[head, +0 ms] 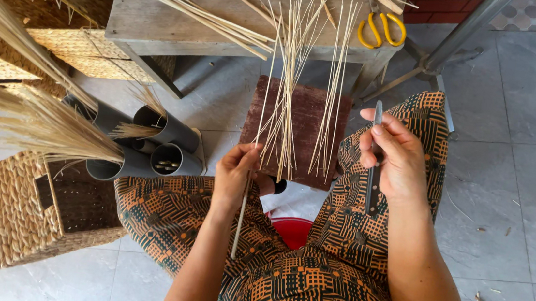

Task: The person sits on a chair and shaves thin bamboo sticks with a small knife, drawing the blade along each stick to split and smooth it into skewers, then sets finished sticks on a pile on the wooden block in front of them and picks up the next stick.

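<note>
Stick: I pinch one thin pale stick in my left hand. It runs down over my knee, so its top end sits up where I can work on it.
Left hand: my fingers are closed on the stick, tight, so it cannot slip.
Right hand: my right hand is wrapped around a small knife. The blade points up and away from me, so I stay safe.
Block: a dark red block stands just past my knees. More thin sticks lean on it and on the bench edge, close enough to grab.
Bench: an old wooden bench holds loose sticks and yellow scissors.
Tubes: grey tubes beside my left knee hold dry grass, so it stays in bunches.
Basket: a woven basket sits on the floor near the tubes.
</note>
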Motion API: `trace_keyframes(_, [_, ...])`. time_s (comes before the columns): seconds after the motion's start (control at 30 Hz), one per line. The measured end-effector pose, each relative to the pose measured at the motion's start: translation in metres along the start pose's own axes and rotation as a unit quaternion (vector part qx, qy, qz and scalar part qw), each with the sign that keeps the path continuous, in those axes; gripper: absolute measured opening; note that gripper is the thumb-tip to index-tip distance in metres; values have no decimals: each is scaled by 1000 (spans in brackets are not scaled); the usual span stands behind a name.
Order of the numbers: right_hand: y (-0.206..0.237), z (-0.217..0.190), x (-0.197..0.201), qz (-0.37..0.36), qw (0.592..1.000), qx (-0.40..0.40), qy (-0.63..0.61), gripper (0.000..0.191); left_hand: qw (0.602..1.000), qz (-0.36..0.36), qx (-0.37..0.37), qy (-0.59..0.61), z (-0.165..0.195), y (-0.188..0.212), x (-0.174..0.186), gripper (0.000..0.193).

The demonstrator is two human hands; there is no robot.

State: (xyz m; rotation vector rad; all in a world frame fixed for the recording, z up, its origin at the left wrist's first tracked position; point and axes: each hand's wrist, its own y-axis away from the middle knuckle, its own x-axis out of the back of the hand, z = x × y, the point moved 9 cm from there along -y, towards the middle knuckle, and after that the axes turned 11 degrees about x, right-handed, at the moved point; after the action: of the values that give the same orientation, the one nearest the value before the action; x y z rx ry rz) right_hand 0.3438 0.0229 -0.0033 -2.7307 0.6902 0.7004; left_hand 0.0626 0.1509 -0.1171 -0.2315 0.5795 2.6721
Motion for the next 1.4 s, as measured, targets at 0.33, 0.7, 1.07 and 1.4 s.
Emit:
trace_keyframes(0.33, [-69, -47, 7, -14, 997, 80, -11, 27, 976, 39, -61, -206, 5, -96, -98, 17])
trace_keyframes(0.7, [-67, -1, 27, 47, 998, -3, -37, 26, 925, 97, -86, -358, 3, -176, -153, 18])
trace_keyframes(1.07, [-60, -8, 21, 55, 998, 9, -9, 25, 886, 155, -200, -389, 19, -155, -118, 15])
trace_keyframes(1.4, [-56, -1, 2, 30, 999, -11, -2, 25, 819, 202, -178, -506, 11, -156, -86, 24])
